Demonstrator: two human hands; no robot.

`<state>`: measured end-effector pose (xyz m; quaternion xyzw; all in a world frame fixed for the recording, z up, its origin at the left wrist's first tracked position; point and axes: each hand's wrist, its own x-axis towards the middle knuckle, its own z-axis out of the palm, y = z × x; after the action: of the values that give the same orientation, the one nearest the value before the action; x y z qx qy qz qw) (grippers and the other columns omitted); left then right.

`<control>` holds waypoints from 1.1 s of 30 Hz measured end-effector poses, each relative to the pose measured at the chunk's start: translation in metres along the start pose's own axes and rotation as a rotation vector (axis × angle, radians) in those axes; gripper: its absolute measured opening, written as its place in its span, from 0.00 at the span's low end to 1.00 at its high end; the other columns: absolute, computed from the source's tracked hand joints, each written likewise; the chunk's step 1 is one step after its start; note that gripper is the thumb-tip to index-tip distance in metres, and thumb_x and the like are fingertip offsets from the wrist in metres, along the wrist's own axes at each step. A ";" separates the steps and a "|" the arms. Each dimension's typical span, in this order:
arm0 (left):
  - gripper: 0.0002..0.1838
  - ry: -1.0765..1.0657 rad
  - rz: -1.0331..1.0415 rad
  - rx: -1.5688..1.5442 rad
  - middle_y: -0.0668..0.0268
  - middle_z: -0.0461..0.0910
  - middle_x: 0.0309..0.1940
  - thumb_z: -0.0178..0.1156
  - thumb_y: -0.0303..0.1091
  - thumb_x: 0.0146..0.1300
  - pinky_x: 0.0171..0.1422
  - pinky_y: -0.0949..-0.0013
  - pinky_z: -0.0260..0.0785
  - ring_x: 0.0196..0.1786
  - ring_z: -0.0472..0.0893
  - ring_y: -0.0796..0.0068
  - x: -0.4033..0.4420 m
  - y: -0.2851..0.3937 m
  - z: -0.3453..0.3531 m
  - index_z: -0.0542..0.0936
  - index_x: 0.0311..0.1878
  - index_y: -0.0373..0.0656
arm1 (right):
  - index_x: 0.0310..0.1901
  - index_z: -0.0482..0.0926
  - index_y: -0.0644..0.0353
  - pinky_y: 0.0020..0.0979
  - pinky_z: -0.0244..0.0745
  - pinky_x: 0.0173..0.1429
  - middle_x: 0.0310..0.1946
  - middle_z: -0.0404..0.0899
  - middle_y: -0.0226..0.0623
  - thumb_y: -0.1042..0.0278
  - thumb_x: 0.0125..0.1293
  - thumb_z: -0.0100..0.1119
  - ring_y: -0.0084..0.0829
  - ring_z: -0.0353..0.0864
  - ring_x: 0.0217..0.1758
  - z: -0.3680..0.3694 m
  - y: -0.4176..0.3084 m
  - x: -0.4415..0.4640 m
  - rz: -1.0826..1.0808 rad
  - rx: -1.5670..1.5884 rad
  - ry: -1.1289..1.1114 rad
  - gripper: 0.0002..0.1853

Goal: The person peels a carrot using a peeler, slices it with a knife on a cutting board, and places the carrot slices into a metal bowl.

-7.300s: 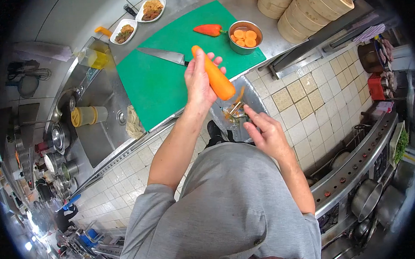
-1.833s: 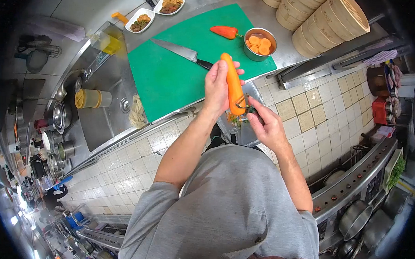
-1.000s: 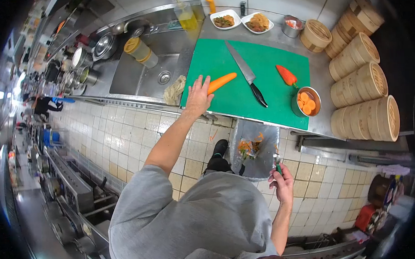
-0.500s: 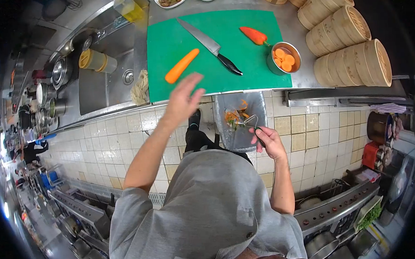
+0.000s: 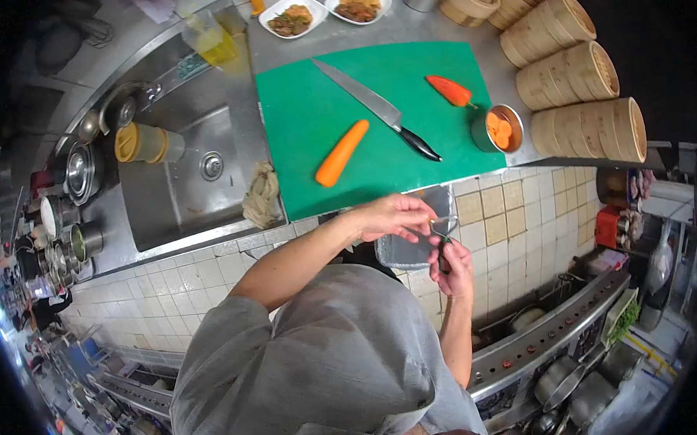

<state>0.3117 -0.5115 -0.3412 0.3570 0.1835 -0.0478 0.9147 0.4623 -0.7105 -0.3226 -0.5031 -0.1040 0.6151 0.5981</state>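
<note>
My right hand is closed on the dark handle of a peeler, held over the grey bin. The fingers of my left hand are bent at the peeler's metal head; whether they pinch a scrap there is too small to tell. A peeled carrot lies on the left part of the green cutting board. To its right rests a knife with a black handle. A red pepper and a metal bowl of carrot slices are at the board's right side.
Left of the board is a sink with a cloth on its edge. Two white dishes of food stand behind the board. Bamboo steamers are stacked at the right. A stove is at the lower right.
The carrot has gone from my left hand onto the board. My left hand has since moved right, from beside the carrot to the peeler's head. The view has shifted.
</note>
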 end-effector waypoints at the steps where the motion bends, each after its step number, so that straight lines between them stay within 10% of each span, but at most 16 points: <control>1: 0.16 -0.026 0.018 0.039 0.66 0.81 0.51 0.56 0.41 0.78 0.55 0.66 0.77 0.54 0.81 0.75 -0.001 -0.002 0.000 0.78 0.59 0.41 | 0.55 0.80 0.70 0.24 0.70 0.21 0.29 0.84 0.41 0.60 0.76 0.58 0.26 0.75 0.17 -0.004 0.002 -0.003 0.006 -0.005 0.056 0.19; 7: 0.11 0.137 0.018 0.137 0.70 0.81 0.51 0.57 0.38 0.78 0.55 0.66 0.77 0.53 0.81 0.76 0.014 -0.026 0.017 0.80 0.51 0.42 | 0.51 0.81 0.70 0.23 0.69 0.20 0.26 0.83 0.41 0.60 0.76 0.58 0.25 0.73 0.15 -0.010 0.008 -0.014 -0.011 -0.032 0.017 0.18; 11: 0.08 0.382 0.614 1.125 0.58 0.85 0.47 0.57 0.27 0.71 0.57 0.58 0.76 0.52 0.84 0.57 0.030 -0.056 0.028 0.82 0.49 0.39 | 0.51 0.82 0.69 0.23 0.68 0.19 0.26 0.82 0.40 0.59 0.76 0.58 0.25 0.72 0.15 -0.020 0.011 -0.029 -0.055 0.050 -0.034 0.18; 13: 0.07 0.391 0.241 1.249 0.61 0.83 0.48 0.64 0.33 0.66 0.58 0.54 0.74 0.52 0.83 0.56 0.022 -0.034 0.049 0.84 0.39 0.40 | 0.51 0.82 0.69 0.23 0.67 0.19 0.26 0.82 0.40 0.59 0.76 0.58 0.24 0.72 0.15 -0.029 0.012 -0.035 -0.014 -0.011 0.035 0.18; 21: 0.39 0.370 0.705 1.671 0.50 0.55 0.80 0.63 0.28 0.55 0.85 0.43 0.44 0.83 0.53 0.48 -0.021 -0.034 0.084 0.68 0.74 0.43 | 0.51 0.81 0.66 0.23 0.68 0.16 0.25 0.83 0.38 0.55 0.76 0.59 0.24 0.77 0.16 -0.052 0.012 -0.020 0.054 -0.139 -0.152 0.19; 27: 0.36 0.283 0.628 1.899 0.56 0.54 0.81 0.57 0.35 0.63 0.85 0.42 0.43 0.83 0.52 0.51 -0.016 -0.057 0.059 0.65 0.77 0.48 | 0.45 0.78 0.62 0.25 0.74 0.19 0.24 0.82 0.40 0.60 0.75 0.57 0.28 0.79 0.17 -0.019 0.011 0.019 0.076 -0.283 -0.337 0.13; 33: 0.32 0.430 1.022 2.106 0.57 0.61 0.78 0.55 0.41 0.66 0.85 0.41 0.44 0.82 0.56 0.54 -0.009 -0.023 0.067 0.66 0.75 0.51 | 0.50 0.76 0.63 0.27 0.75 0.18 0.27 0.82 0.43 0.60 0.74 0.57 0.32 0.82 0.21 -0.030 0.020 0.018 0.022 -0.090 -0.241 0.14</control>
<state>0.3183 -0.5739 -0.3066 0.9653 0.0401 0.2558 0.0348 0.4765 -0.7154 -0.3599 -0.4531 -0.1972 0.6722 0.5513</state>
